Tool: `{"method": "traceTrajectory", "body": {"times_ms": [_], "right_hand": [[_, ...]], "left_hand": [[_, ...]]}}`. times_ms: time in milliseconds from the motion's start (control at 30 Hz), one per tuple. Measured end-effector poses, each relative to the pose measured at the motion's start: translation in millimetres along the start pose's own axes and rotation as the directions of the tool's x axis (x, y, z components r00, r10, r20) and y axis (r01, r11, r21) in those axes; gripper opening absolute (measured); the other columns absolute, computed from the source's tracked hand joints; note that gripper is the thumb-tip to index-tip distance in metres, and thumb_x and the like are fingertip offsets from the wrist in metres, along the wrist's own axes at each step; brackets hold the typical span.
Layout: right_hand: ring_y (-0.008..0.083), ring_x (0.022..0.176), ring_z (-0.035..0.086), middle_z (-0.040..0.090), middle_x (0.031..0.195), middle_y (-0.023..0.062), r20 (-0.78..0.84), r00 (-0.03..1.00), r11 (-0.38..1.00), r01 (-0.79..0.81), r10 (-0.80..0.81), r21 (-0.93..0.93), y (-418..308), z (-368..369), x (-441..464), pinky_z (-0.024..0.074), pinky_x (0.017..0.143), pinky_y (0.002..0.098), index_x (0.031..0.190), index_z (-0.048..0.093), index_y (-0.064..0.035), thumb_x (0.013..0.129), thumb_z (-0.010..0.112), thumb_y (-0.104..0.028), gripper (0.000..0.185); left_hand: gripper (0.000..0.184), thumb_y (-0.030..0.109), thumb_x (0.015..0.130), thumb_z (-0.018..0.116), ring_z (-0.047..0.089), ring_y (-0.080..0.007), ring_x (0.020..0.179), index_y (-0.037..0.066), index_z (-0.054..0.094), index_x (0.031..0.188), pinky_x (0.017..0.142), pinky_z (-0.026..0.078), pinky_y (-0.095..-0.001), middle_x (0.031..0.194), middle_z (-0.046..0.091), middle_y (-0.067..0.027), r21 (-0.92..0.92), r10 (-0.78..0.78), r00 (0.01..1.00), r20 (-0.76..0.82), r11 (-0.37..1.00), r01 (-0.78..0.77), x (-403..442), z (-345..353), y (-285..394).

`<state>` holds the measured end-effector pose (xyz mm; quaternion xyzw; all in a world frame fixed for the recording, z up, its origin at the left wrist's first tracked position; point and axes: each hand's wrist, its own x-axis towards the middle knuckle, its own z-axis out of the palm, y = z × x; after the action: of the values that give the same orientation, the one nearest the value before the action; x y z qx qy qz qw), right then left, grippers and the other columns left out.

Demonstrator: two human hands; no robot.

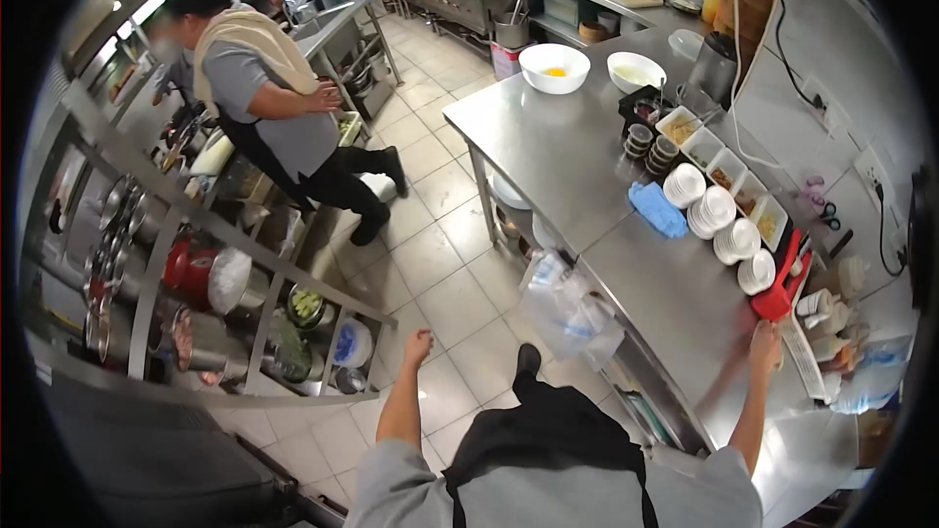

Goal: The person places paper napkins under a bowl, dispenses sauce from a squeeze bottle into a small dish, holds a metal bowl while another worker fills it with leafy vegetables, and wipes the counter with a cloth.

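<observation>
1. Black apron (548, 440) nearest us, over a grey shirt, with both bare forearms reaching forward on either side.
2. Over to the right hand (765, 344), out above the steel counter (538, 147): it's right up at the near end of a red tool (772, 304), fingers drawn in. Whether they have closed on it, I cannot tell from this view.
3. Now the left hand (419, 345), hanging over the tiled floor (455, 308), well apart from the counter, fingers curled into a loose fist, nothing visible in it!
4. Just beyond the right hand and to its left, stacks of small white dishes (735, 241) run in a line, a crumpled blue cloth (658, 210) beside the far stacks.
5. Past those, white containers (724, 174) of ingredients, and farther off two white bowls (555, 70), one with yellow yolk in it.
6. To the right hand's right, a cluster of bottles (831, 318); between the two hands, a clear plastic bag (572, 313) at the counter's side.
7. And beyond the left hand, off to its left, another person (269, 88) leans forward, a cream cloth (245, 44) over the shoulders.
</observation>
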<state>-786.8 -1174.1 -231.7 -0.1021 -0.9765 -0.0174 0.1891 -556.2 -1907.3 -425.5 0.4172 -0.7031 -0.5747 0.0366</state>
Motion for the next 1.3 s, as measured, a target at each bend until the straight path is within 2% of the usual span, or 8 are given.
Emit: {"method": "traceTrajectory", "body": {"times_ms": [133,233,433,533,733,933,1100,1300], "right_hand": [[0.0353,0.098,0.051,0.056,0.104,0.0192,-0.136,0.987,0.996,0.077,-0.080,-0.034,-9,-8,-10,0.0408,0.083,0.0417,0.104,0.059,-0.0032,0.084,0.046,-0.014,0.026],[0.0347,0.099,0.051,0.056,0.104,0.0188,-0.060,0.986,0.986,-0.148,0.153,0.073,-53,-50,-11,0.0398,0.084,0.0424,0.106,0.059,-0.0032,0.084,0.048,-0.009,0.026],[0.0320,0.089,0.053,0.057,0.095,0.0160,-0.308,0.945,0.972,0.169,-0.112,0.165,-203,-121,36,0.0425,0.077,0.0383,0.094,0.059,0.0032,0.080,0.051,0.004,0.016],[0.0303,0.091,0.052,0.056,0.098,0.0147,-0.228,0.956,0.966,0.218,-0.183,0.139,-275,-156,68,0.0417,0.078,0.0382,0.100,0.058,0.0009,0.077,0.052,0.006,0.024],[0.0311,0.083,0.054,0.056,0.097,0.0145,-0.362,0.847,0.921,0.372,-0.389,-0.119,-372,-235,165,0.0447,0.071,0.0390,0.097,0.059,0.0013,0.072,0.057,0.010,0.027],[0.0305,0.082,0.055,0.058,0.097,0.0128,-0.390,0.724,0.810,0.410,-0.569,-0.420,-427,-305,232,0.0470,0.068,0.0394,0.096,0.062,-0.0010,0.062,0.060,0.006,0.035],[0.0277,0.082,0.056,0.059,0.098,0.0108,-0.505,0.627,0.773,0.267,-0.593,-0.576,-449,-363,279,0.0475,0.069,0.0363,0.097,0.062,-0.0049,0.063,0.062,0.004,0.034],[0.0231,0.082,0.058,0.061,0.096,0.0115,-0.678,0.315,0.732,0.091,-0.664,-0.675,-464,-452,368,0.0461,0.072,0.0312,0.098,0.062,-0.0043,0.076,0.064,-0.005,0.023]], "left_hand": [[0.027,0.019,0.087,0.044,0.056,-0.0134,0.066,0.004,0.053,0.108,0.051,0.044,-0.0243,0.088,0.061,-0.0059,-0.097,-0.152,0.968,0.199,0.980,0.174,76,57,117],[0.025,0.017,0.087,0.044,0.056,-0.0128,0.069,0.004,0.052,0.107,0.053,0.045,-0.0242,0.090,0.061,-0.0060,-0.114,-0.104,0.945,0.309,0.983,0.146,129,97,181],[0.029,0.020,0.085,0.050,0.057,-0.0168,0.078,0.004,0.051,0.108,0.064,0.049,-0.0336,0.089,0.059,-0.0088,0.024,-0.009,0.957,0.291,1.000,0.002,253,180,243],[0.029,0.018,0.083,0.053,0.056,-0.0259,0.087,0.000,0.051,0.106,0.074,0.047,-0.0355,0.095,0.055,-0.0140,0.152,0.665,0.739,0.110,0.723,-0.674,346,230,198],[0.030,0.017,0.083,0.053,0.055,-0.0273,0.089,-0.001,0.050,0.107,0.076,0.046,-0.0357,0.097,0.054,-0.0153,0.310,0.348,0.890,0.296,0.846,-0.434,379,269,217],[0.031,0.015,0.083,0.052,0.054,-0.0287,0.090,-0.001,0.048,0.109,0.077,0.045,-0.0359,0.098,0.053,-0.0167,0.316,0.309,0.879,0.362,0.847,-0.428,387,274,228],[0.033,0.014,0.082,0.052,0.054,-0.0299,0.091,-0.002,0.046,0.110,0.078,0.044,-0.0361,0.099,0.052,-0.0178,0.288,0.315,0.878,0.360,0.858,-0.425,385,276,235],[0.034,0.013,0.082,0.052,0.053,-0.0313,0.092,-0.003,0.045,0.111,0.080,0.043,-0.0363,0.101,0.051,-0.0191,0.223,0.295,0.891,0.346,0.896,-0.384,378,266,234]]}}
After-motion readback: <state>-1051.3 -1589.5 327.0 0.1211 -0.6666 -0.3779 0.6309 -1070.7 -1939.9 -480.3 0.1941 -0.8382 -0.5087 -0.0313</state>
